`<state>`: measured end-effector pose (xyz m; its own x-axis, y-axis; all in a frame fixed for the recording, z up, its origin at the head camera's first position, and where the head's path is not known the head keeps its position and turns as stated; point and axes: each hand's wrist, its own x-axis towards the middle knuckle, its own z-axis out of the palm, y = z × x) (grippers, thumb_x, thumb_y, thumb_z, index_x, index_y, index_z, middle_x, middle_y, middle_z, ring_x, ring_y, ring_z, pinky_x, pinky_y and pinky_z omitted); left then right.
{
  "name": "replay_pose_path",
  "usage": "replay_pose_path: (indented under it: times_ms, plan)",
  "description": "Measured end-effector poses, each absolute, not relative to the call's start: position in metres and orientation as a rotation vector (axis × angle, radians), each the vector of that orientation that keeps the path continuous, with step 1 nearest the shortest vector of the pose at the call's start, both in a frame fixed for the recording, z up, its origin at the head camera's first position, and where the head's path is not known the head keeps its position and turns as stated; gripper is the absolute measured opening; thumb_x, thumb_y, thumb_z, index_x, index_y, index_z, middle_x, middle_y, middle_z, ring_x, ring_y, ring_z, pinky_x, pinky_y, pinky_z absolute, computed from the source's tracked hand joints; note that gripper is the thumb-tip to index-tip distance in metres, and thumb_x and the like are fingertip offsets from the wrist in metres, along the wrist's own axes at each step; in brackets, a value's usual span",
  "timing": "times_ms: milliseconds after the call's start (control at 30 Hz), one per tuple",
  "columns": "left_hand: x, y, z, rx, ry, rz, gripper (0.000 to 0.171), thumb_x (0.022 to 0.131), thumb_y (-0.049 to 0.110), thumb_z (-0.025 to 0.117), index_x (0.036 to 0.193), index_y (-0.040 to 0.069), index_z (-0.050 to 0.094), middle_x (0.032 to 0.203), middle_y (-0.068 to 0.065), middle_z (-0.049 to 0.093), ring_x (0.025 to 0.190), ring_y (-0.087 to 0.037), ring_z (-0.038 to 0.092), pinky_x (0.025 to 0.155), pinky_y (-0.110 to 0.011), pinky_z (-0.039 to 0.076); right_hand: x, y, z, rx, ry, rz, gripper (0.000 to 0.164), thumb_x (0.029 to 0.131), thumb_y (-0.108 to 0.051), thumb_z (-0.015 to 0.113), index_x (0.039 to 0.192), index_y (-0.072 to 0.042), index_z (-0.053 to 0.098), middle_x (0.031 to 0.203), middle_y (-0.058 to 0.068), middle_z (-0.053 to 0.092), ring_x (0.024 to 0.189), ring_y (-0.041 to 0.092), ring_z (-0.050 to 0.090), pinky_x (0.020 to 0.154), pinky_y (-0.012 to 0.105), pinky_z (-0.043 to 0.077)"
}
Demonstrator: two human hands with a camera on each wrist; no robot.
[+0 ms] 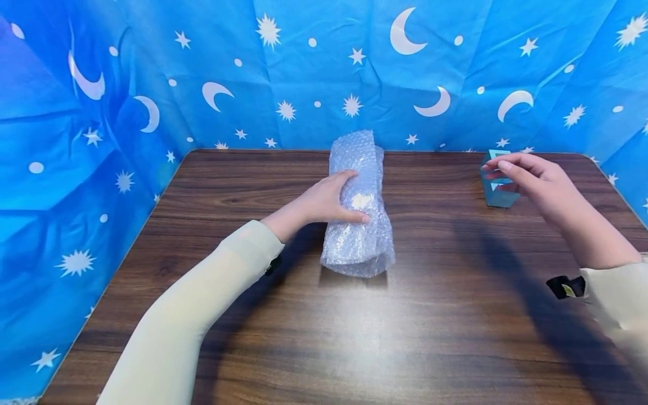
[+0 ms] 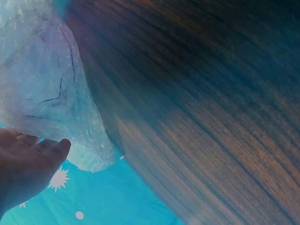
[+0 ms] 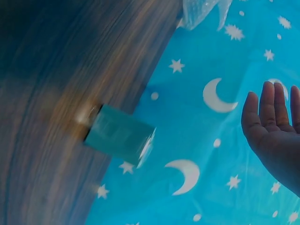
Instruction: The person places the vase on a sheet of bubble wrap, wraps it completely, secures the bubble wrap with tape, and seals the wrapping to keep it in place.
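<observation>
A bundle of clear bubble wrap [image 1: 356,242] is at the middle of the table, its long side running toward the back edge. My left hand [image 1: 329,199] holds it from the left, thumb across the near face and fingers farther up. Dark lines show through the bubble wrap [image 2: 42,70] in the left wrist view. Over at the back right stands a small teal box [image 1: 498,197]. My right hand [image 1: 541,180] overlaps that box in the head view. The right wrist view has the hand [image 3: 274,131] apart from the teal box [image 3: 119,133], fingers loosely extended and holding nothing.
The dark wood-grain table [image 1: 243,185] ends at a blue cloth [image 1: 314,73] with white moons and stars, which hangs behind it and along both sides. Shadows of both arms fall across the tabletop.
</observation>
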<state>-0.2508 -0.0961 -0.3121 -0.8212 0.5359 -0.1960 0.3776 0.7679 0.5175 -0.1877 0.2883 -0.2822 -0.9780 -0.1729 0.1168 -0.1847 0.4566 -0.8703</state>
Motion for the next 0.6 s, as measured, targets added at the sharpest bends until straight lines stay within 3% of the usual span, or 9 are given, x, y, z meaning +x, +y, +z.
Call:
replay_pose_path:
  times_ms: [200, 400, 600]
  plan:
    - [-0.251, -0.094, -0.312, 0.709, 2.625, 0.665, 0.107, 0.083, 0.056, 0.077, 0.163, 0.011, 0.023, 0.172, -0.013, 0.023, 0.160, -0.030, 0.024, 0.131, -0.044, 0.024, -0.185, 0.310, -0.293, 0.305, -2.393, 1.914, 0.025, 0.108, -0.018, 0.049, 0.115, -0.020, 0.073, 0.107, -0.018, 0.074, 0.101, -0.005, 0.068, 0.081, 0.006, 0.053]
    - [-0.252, -0.093, -0.312, 0.706, 2.626, 0.664, 0.108, 0.083, 0.057, 0.077, 0.163, 0.011, 0.023, 0.171, -0.013, 0.023, 0.159, -0.030, 0.024, 0.131, -0.044, 0.024, -0.181, 0.327, -0.303, 0.135, -2.283, 2.089, 0.028, 0.109, -0.023, 0.046, 0.107, -0.025, 0.074, 0.101, -0.019, 0.074, 0.094, -0.008, 0.069, 0.078, 0.005, 0.051]
    - [-0.252, -0.092, -0.314, 0.708, 2.631, 0.663, 0.107, 0.083, 0.058, 0.077, 0.163, 0.012, 0.023, 0.171, -0.013, 0.024, 0.159, -0.030, 0.025, 0.130, -0.044, 0.025, -0.180, 0.342, -0.317, 0.014, -2.002, 2.555, 0.033, 0.109, -0.016, 0.045, 0.100, -0.015, 0.076, 0.095, -0.005, 0.078, 0.088, 0.003, 0.074, 0.075, 0.014, 0.059]
